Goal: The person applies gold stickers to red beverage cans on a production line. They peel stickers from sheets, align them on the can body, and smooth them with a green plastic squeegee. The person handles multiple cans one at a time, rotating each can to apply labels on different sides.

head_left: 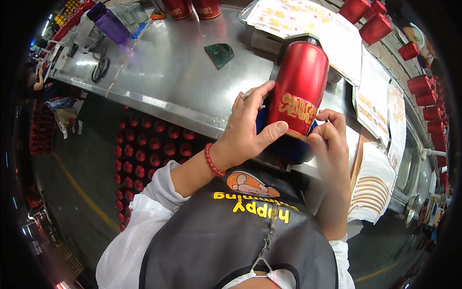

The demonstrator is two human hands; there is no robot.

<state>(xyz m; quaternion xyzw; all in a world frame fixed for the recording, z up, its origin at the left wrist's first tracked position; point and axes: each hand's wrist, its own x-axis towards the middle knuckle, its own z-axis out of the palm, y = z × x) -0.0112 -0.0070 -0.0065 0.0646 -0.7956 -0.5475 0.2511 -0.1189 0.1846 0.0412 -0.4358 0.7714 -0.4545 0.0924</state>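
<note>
A red metallic canister lies tilted on a dark stand, its base end toward me. A gold dragon decal wraps its lower part, close to the near rim. My left hand grips the canister's left side, with the thumb pressed on the near rim and the fingers along the wall. At the lower right edge, my right hand is closed, thumb and curled fingers pinched together by the decal's end. Whatever is between those fingertips is too small to make out. Below the canister shows a dark blue support.
On the metal table lies a dark green scraper. Printed decal sheets cover the back right, with a stack of gold-striped strips at right. A purple bottle stands far left. More red canisters fill the floor below.
</note>
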